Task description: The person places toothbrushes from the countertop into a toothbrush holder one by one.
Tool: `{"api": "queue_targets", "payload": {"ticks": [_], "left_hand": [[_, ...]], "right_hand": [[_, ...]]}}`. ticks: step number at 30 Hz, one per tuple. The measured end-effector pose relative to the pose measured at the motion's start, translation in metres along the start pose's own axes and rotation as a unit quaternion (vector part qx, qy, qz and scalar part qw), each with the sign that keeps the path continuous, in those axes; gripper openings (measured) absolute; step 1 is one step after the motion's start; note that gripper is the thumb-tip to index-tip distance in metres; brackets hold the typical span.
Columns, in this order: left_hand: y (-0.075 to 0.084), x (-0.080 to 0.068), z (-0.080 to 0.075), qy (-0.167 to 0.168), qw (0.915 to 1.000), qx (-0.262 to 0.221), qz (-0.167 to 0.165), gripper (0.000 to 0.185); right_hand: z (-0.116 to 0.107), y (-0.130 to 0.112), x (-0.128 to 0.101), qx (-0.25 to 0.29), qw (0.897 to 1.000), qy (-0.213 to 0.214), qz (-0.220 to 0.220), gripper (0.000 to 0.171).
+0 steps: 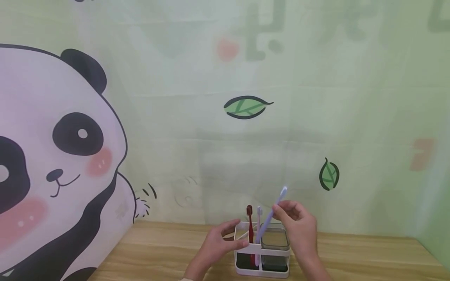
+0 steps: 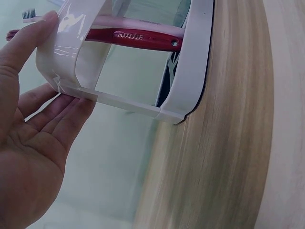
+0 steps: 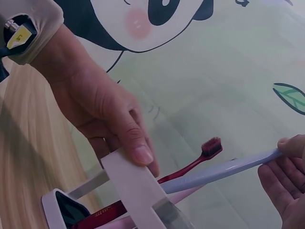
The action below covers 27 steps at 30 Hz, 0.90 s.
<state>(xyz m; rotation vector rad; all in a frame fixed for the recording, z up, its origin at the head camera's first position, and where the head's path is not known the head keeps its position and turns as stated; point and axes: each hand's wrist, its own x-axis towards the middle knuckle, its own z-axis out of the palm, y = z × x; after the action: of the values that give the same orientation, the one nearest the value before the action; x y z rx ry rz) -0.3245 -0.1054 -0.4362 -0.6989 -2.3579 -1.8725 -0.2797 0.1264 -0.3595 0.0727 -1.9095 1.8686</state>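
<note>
A white toothbrush holder [image 1: 274,253] with a dark base stands on the table. My left hand [image 1: 219,242] grips its upper left side, thumb on the front band and fingers round the side, as the left wrist view shows. My right hand [image 1: 299,226] pinches a light blue toothbrush [image 1: 268,222] near its bristle head, between thumb and fingers. That brush leans up to the right, its lower end in the holder's opening. Beside it a red toothbrush [image 2: 143,39] and a pale pink toothbrush [image 2: 143,24] stand in the holder, heads up.
A clear square cup [image 1: 275,239] sits in the holder's right compartment. The wooden table [image 1: 168,242] runs to a pale green backdrop [image 1: 168,128] printed with leaves and a large panda [image 1: 35,89] on the left.
</note>
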Motion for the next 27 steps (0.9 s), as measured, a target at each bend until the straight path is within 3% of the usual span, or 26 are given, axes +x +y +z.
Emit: {"api": "queue_targets", "payload": {"ticks": [15,27], "left_hand": [[0.001,0.000,-0.001,-0.001,1.0000,0.003,0.005,0.069],[0.002,0.000,0.000,-0.001,1.0000,0.009,0.005,0.069]], "right_hand": [[0.010,0.015,-0.002,-0.028,0.999,-0.023,-0.003,0.026],[0.014,0.024,-0.003,-0.055,0.997,-0.056,0.018,0.021]]}}
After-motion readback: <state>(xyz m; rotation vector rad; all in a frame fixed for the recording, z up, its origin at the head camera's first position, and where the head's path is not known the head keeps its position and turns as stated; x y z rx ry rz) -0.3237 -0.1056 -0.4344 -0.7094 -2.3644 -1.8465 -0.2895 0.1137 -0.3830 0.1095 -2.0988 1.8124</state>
